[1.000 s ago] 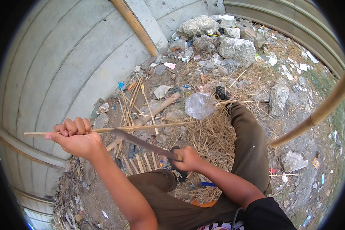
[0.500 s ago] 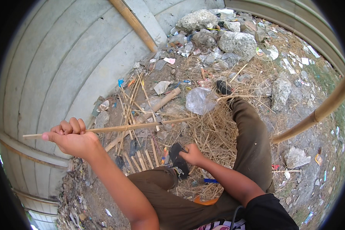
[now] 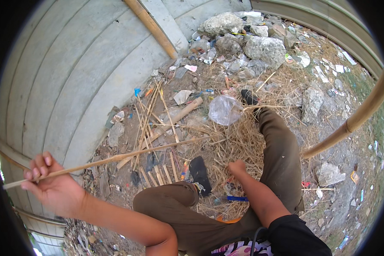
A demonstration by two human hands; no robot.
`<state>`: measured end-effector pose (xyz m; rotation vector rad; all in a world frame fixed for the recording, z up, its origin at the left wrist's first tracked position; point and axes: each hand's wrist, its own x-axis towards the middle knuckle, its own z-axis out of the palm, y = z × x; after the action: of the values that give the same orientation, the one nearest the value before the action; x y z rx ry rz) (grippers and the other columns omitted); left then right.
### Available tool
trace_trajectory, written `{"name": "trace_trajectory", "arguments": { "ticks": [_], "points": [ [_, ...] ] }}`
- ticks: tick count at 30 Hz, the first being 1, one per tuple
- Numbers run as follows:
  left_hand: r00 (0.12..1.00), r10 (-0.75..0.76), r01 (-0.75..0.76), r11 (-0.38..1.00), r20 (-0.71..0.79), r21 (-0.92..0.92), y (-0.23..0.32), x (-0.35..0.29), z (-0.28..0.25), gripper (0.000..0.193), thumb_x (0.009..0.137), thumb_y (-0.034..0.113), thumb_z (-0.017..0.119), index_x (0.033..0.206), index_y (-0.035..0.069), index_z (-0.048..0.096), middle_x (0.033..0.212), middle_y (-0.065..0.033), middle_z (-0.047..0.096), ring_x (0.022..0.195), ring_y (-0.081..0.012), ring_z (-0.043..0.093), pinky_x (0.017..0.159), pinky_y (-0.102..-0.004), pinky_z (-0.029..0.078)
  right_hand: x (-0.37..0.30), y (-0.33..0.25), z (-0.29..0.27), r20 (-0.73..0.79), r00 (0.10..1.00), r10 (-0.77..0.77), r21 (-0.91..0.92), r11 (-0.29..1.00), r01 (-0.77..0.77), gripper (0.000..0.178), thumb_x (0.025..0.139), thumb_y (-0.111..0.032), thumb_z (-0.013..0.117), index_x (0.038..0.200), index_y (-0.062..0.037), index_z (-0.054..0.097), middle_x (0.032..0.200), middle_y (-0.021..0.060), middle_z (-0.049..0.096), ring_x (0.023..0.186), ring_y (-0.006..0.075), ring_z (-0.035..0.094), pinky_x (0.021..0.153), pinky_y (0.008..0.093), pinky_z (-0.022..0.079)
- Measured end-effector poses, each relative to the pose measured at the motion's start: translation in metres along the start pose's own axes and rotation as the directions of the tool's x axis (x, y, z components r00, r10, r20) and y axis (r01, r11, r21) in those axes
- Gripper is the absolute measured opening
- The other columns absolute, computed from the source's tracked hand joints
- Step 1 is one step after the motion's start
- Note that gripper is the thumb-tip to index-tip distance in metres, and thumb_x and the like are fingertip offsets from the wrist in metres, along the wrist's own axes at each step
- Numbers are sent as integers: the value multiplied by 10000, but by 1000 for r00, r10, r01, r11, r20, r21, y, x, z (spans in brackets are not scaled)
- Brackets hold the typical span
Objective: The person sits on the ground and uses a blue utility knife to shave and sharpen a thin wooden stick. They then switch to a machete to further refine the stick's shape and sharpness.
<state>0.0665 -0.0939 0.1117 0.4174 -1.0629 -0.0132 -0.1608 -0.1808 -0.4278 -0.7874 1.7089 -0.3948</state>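
Observation:
My left hand [image 3: 51,183] pinches a long, pale bamboo strip [image 3: 115,158] near its end, with some fingers lifted. The strip slants across in front of me, its far tip over the straw. My right hand [image 3: 237,167] is closed above the straw between my legs. A thin knife blade showed at this hand a moment ago; against the straw it is hard to make out now. Beside my bent left leg is a dark shoe [image 3: 199,175]. Several short cut bamboo pieces [image 3: 158,175] lie left of it, and longer thin strips [image 3: 147,115] are heaped beyond.
A straw pile [image 3: 239,145] covers the ground ahead, with a clear plastic bag [image 3: 225,110] on it. A thick bamboo pole [image 3: 345,130] slants at the right. Concrete panels [image 3: 81,77] rise at the left. Rocks [image 3: 264,50] and litter lie at the back.
My left hand has moved left and down, drawing the bamboo strip along with it. My right hand has shifted right, away from the dark shoe and over the straw.

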Motion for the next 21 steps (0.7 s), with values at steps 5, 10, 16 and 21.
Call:
{"name": "trace_trajectory", "arguments": {
  "ticks": [5,10,16,21],
  "points": [
    [1000,15,-18,989,26,147,-3,-12,4,289,1075,345,555,965,84,496,721,12,380,594,-95,341,496,-227,287,2,-5,1,62,998,17,218,975,-30,428,878,-339,673,906,89,681,863,200,702,730,336,688,614,489,517],
    [978,100,-45,958,-182,283,-31,-20,20,283,1094,332,512,1000,76,434,695,7,319,507,-76,226,433,-253,150,-52,-59,-2,31,998,-51,373,927,36,469,947,-396,611,681,-17,536,595,71,514,460,216,465,493,408,388],
    [970,65,28,926,-234,376,-38,-20,31,302,1104,324,476,979,49,466,673,4,294,523,-98,189,458,-269,161,-181,-142,-49,-148,567,-810,343,496,798,476,1063,-416,499,815,-13,554,623,9,519,531,137,448,530,315,394],
    [986,-102,128,968,-130,215,-36,-20,38,403,1107,376,461,841,74,455,625,28,256,512,-96,176,474,-276,151,-241,-134,-20,-535,234,-812,636,-205,743,458,1100,-419,437,856,-37,505,601,-17,455,516,72,418,491,256,359]
  ]
}}
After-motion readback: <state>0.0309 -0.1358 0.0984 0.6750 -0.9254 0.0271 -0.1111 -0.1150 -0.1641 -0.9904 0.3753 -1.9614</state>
